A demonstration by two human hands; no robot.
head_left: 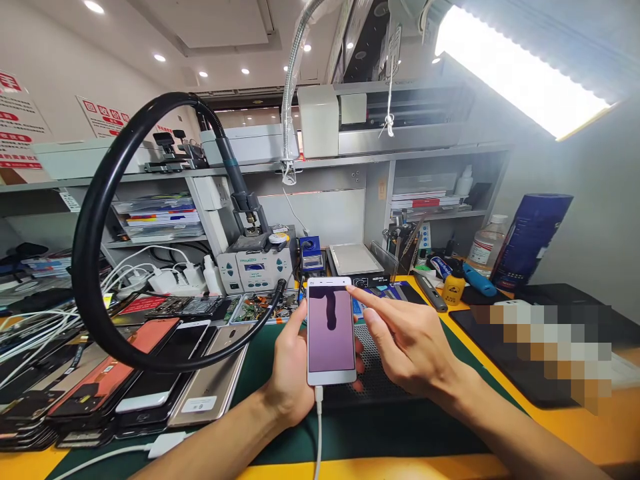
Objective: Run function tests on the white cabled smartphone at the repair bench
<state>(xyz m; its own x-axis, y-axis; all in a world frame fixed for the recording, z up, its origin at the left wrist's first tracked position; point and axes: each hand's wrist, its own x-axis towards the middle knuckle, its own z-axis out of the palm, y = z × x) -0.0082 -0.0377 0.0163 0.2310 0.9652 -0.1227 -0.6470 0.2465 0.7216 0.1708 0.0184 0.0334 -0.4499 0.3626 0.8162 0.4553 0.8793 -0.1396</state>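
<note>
The phone stands above the middle of the green mat, screen facing the wearer, top edge tilted away. Its screen shows purple, with a dark blotch running down from the top. A white cable is plugged into the lower edge and runs down out of view, so that side is tethered.

Left side: room is narrow. Stacked phones reach close to the left forearm, and the hose loops over them, its end near the left thumb in view; the true gap there cannot be told. Far side: a parts tray and the grey station bound the mat. Below the phone and right hand lies a perforated plate. Right side: bare mat shows beside the right forearm, bounded by the yellow desk margin; beyond that, a black pad and a yellow bottle stand well apart from the hand.

The left hand is closed around the phone: thumb along the left edge, fingers behind, tips showing past the right edge. The right hand holds nothing. Its index finger is extended to the phone's upper right corner; actual contact cannot be confirmed. The right thumb is spread a little below it, apart from the phone's edge, and the other fingers are curled in.
</note>
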